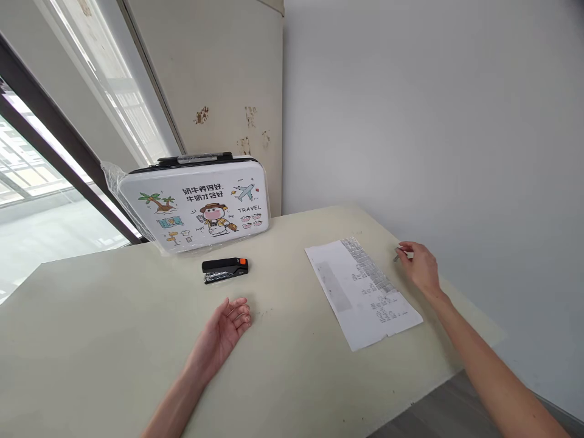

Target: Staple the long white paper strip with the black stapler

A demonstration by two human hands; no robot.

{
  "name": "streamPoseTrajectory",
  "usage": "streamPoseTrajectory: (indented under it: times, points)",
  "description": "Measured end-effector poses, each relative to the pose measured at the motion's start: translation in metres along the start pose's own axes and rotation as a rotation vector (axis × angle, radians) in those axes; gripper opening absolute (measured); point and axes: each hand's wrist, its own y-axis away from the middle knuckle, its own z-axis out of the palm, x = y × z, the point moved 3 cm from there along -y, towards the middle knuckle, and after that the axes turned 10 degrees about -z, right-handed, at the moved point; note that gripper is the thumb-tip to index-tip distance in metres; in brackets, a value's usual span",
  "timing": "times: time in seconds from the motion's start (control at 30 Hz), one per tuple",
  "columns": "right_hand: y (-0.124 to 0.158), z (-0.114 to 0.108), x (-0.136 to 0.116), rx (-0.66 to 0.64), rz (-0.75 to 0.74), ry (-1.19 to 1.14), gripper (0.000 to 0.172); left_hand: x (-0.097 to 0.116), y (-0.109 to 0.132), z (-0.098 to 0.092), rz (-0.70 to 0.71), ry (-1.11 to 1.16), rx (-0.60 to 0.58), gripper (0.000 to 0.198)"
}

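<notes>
My right hand (420, 267) pinches a small grey strip (396, 258) between thumb and fingertips, just past the right edge of a printed sheet of paper (328, 283). The strip looks metallic, perhaps a row of staples, but is too small to be sure. The paper lies flat at a slant, with lines of text and a grey block on it. Palm up on the table, my left hand (223, 334) is open and holds nothing, its fingers loosely curled. A black stapler (224, 267) with an orange patch lies a little beyond it, not touched.
A white case (191, 207) with cartoon prints and a black handle stands upright at the back of the pale table (114, 328), in clear plastic wrap. A grey wall (410, 109) borders the right side. Windows (41, 164) are at the left.
</notes>
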Motion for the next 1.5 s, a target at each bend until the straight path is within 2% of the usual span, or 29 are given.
streamPoseTrajectory:
  times: [0.23, 0.4, 0.5, 0.6, 0.7, 0.77, 0.83, 0.93, 1.0, 1.07, 1.13, 1.2, 1.37, 1.5]
  points:
    - [0.004, 0.012, -0.012, -0.055, -0.034, -0.029, 0.035, -0.002, -0.004, -0.005, 0.002, -0.005, -0.018, 0.023]
    - [0.002, -0.001, -0.02, -0.028, 0.039, -0.116, 0.033, -0.001, -0.003, -0.008, 0.005, -0.008, -0.026, 0.024]
    - [0.003, -0.013, -0.043, -0.02, 0.097, -0.22, 0.035, -0.001, -0.004, -0.008, 0.015, -0.008, -0.028, 0.023]
    - [0.018, -0.025, -0.102, -0.053, 0.076, -0.358, 0.038, -0.013, -0.006, 0.005, -0.001, 0.018, -0.023, 0.022]
    - [0.049, -0.027, -0.192, -0.17, 0.022, -0.627, 0.031, -0.041, -0.006, 0.037, -0.115, 0.084, -0.043, 0.027]
    - [0.073, -0.027, -0.253, -0.222, -0.091, -0.775, 0.023, -0.061, -0.003, 0.063, -0.225, 0.174, -0.098, 0.035]
    - [0.097, -0.025, -0.303, -0.34, -0.253, -0.836, 0.016, -0.073, 0.002, 0.083, -0.26, 0.273, -0.107, 0.039]
    - [0.122, -0.026, -0.343, -0.468, -0.505, -0.829, 0.023, -0.075, 0.013, 0.092, -0.223, 0.344, -0.046, 0.033]
    - [0.128, -0.031, -0.35, -0.463, -0.601, -0.803, 0.029, -0.072, 0.022, 0.087, -0.181, 0.367, 0.021, 0.027]
    - [0.128, -0.038, -0.347, -0.395, -0.601, -0.783, 0.027, -0.067, 0.031, 0.079, -0.142, 0.386, 0.066, 0.024]
    - [0.126, -0.044, -0.34, -0.339, -0.51, -0.762, 0.021, -0.063, 0.042, 0.072, -0.113, 0.407, 0.066, 0.025]
    - [0.128, -0.045, -0.332, -0.337, -0.382, -0.741, 0.017, -0.059, 0.053, 0.068, -0.08, 0.424, 0.04, 0.028]
    - [0.153, -0.031, -0.324, -0.51, -0.183, -0.768, 0.022, -0.047, 0.084, 0.054, 0.006, 0.409, 0.031, 0.03]
    - [0.192, -0.015, -0.337, -0.634, -0.168, -0.846, 0.022, -0.042, 0.122, 0.023, 0.071, 0.409, 0.043, 0.019]
